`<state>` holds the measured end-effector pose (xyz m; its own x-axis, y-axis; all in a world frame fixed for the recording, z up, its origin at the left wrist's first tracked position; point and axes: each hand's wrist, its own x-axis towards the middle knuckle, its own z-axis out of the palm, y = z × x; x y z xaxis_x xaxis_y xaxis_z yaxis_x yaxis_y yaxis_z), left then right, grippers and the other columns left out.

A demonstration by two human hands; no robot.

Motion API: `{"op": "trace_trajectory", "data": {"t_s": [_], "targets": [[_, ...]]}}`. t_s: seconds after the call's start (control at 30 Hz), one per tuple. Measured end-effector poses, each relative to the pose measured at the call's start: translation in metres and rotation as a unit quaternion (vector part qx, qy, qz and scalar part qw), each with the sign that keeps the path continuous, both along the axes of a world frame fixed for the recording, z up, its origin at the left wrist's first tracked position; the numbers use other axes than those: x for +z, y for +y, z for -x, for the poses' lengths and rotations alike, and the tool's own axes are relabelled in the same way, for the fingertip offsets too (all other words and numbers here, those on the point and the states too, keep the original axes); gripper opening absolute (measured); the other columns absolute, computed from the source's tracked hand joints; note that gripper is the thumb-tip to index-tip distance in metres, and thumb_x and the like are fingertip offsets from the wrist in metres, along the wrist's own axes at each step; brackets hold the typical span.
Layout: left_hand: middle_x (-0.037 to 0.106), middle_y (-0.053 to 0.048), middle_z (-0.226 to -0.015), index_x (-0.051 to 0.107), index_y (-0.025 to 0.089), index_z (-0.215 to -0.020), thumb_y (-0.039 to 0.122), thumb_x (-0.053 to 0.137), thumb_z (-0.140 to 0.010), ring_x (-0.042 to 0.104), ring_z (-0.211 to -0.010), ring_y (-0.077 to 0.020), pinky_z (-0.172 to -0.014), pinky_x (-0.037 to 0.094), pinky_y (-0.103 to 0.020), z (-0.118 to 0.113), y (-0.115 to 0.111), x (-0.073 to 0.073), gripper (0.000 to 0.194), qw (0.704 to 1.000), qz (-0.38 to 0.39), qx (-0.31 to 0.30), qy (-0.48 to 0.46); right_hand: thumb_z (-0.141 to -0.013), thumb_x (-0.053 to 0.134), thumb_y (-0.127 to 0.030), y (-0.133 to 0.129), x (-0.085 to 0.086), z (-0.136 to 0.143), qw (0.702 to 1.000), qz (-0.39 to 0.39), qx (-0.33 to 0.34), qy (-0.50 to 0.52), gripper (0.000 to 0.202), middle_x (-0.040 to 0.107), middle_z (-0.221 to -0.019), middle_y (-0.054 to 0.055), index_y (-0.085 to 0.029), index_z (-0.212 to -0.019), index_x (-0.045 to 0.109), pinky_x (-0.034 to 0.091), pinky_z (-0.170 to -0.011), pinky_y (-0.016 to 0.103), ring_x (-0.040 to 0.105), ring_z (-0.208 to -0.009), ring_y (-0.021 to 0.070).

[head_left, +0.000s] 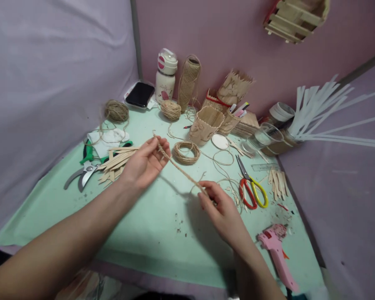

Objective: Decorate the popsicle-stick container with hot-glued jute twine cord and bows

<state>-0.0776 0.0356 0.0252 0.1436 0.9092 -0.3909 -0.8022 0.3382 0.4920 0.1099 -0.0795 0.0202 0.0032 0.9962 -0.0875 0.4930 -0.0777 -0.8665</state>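
A braided length of jute twine (185, 173) stretches between my two hands above the table. My left hand (148, 160) pinches its upper end between thumb and fingers, palm turned up. Lower and to the right, my right hand (217, 206) is closed on the other end, which is partly hidden by the fingers. Behind the braid lies a coil of twine (186, 153), with loose strands of twine (220, 160) trailing to its right. A wooden pot with a scalloped rim (206, 125) stands just beyond the coil.
Green-handled pruning shears (87, 168) and flat wooden sticks (118, 160) lie left. On the right are scissors (250, 187), a pink glue gun (278, 254) and short sticks (278, 184). A bottle (165, 79), twine spool (188, 85), phone (140, 94) and clear cup (262, 139) stand or lie behind.
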Motion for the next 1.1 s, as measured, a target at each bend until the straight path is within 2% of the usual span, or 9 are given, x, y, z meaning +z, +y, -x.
{"op": "trace_trajectory", "data": {"t_s": [0.2, 0.47, 0.6, 0.67, 0.8, 0.87, 0.97, 1.03, 1.1], "targets": [[0.067, -0.001, -0.071, 0.058, 0.014, -0.083, 0.008, 0.045, -0.094, 0.067, -0.068, -0.0080, -0.072, 0.056, -0.020, 0.023, 0.026, 0.003, 0.018, 0.992, 0.012, 0.121, -0.021, -0.092, 0.048, -0.039, -0.003, 0.005, -0.045, 0.996, -0.050, -0.047, -0.065, 0.027, 0.059, -0.069, 0.000, -0.020, -0.076, 0.061, 0.041, -0.062, 0.026, 0.055, -0.067, 0.0151], [0.068, 0.000, -0.067, 0.056, 0.012, -0.083, 0.007, 0.040, -0.097, 0.067, -0.061, -0.0069, -0.065, 0.056, -0.019, 0.027, 0.036, -0.009, 0.022, 0.989, 0.018, 0.142, -0.027, -0.078, 0.064, -0.042, -0.010, -0.011, -0.062, 0.982, -0.060, -0.177, 0.010, 0.028, 0.054, -0.058, -0.002, -0.019, -0.063, 0.060, 0.037, -0.057, 0.026, 0.048, -0.058, 0.0134], [0.067, 0.000, -0.066, 0.056, 0.012, -0.082, 0.008, 0.039, -0.097, 0.066, -0.059, -0.0066, -0.063, 0.056, -0.019, 0.029, 0.039, -0.010, 0.023, 0.988, 0.028, 0.149, -0.026, -0.082, 0.059, -0.042, -0.009, -0.014, -0.064, 0.986, -0.059, -0.154, 0.037, 0.026, 0.065, -0.070, 0.002, -0.018, -0.077, 0.068, 0.042, -0.067, 0.028, 0.056, -0.070, 0.0166], [0.067, 0.000, -0.065, 0.055, 0.013, -0.081, 0.008, 0.039, -0.097, 0.066, -0.059, -0.0064, -0.063, 0.055, -0.018, 0.031, 0.041, -0.011, 0.023, 0.987, 0.029, 0.156, -0.025, -0.082, 0.058, -0.042, -0.010, -0.015, -0.064, 0.986, -0.054, -0.157, 0.026, 0.027, 0.066, -0.072, 0.003, -0.018, -0.079, 0.069, 0.042, -0.067, 0.029, 0.057, -0.070, 0.0170], [0.065, 0.001, -0.064, 0.055, 0.014, -0.077, 0.007, 0.040, -0.095, 0.065, -0.058, -0.0062, -0.062, 0.055, -0.018, 0.033, 0.043, -0.013, 0.024, 0.986, 0.010, 0.163, -0.010, -0.077, 0.064, -0.045, -0.012, -0.014, -0.064, 0.967, -0.081, -0.240, -0.036, 0.030, 0.059, -0.060, 0.000, -0.017, -0.065, 0.063, 0.038, -0.058, 0.027, 0.050, -0.059, 0.0149], [0.063, 0.001, -0.063, 0.056, 0.014, -0.076, 0.005, 0.045, -0.090, 0.060, -0.052, -0.0046, -0.055, 0.051, -0.015, 0.031, 0.040, -0.011, 0.020, 0.988, -0.026, 0.146, 0.034, -0.079, 0.062, -0.044, -0.013, -0.011, -0.063, 0.964, -0.109, -0.240, -0.047, 0.029, 0.059, -0.062, 0.000, -0.018, -0.067, 0.062, 0.039, -0.059, 0.027, 0.051, -0.060, 0.0152], [0.062, 0.001, -0.061, 0.062, 0.015, -0.079, 0.006, 0.056, -0.079, 0.045, -0.040, -0.0023, -0.040, 0.035, -0.012, 0.025, 0.029, -0.004, 0.010, 0.971, -0.122, 0.090, 0.184, -0.086, 0.053, -0.039, -0.015, -0.004, -0.061, 0.976, -0.129, -0.167, -0.057, 0.025, 0.065, -0.071, 0.002, -0.018, -0.080, 0.066, 0.041, -0.065, 0.028, 0.057, -0.068, 0.0170], [0.062, 0.000, -0.060, 0.067, 0.014, -0.080, 0.012, 0.061, -0.074, 0.040, -0.039, -0.0034, -0.038, 0.028, -0.015, 0.018, 0.017, 0.000, 0.008, 0.929, -0.199, 0.012, 0.313, -0.088, 0.051, -0.034, -0.016, 0.000, -0.057, 0.980, -0.136, -0.120, -0.079, 0.023, 0.068, -0.075, 0.003, -0.019, -0.085, 0.067, 0.042, -0.070, 0.029, 0.060, -0.073, 0.0178], [0.060, 0.000, -0.057, 0.068, 0.013, -0.073, 0.020, 0.066, -0.073, 0.042, -0.045, -0.0057, -0.042, 0.030, -0.016, 0.009, 0.003, 0.002, 0.007, 0.863, -0.270, -0.103, 0.414, -0.089, 0.052, -0.032, -0.015, 0.004, -0.053, 0.978, -0.149, -0.091, -0.112, 0.020, 0.068, -0.078, 0.003, -0.020, -0.083, 0.067, 0.042, -0.075, 0.030, 0.061, -0.077, 0.0184]]}}
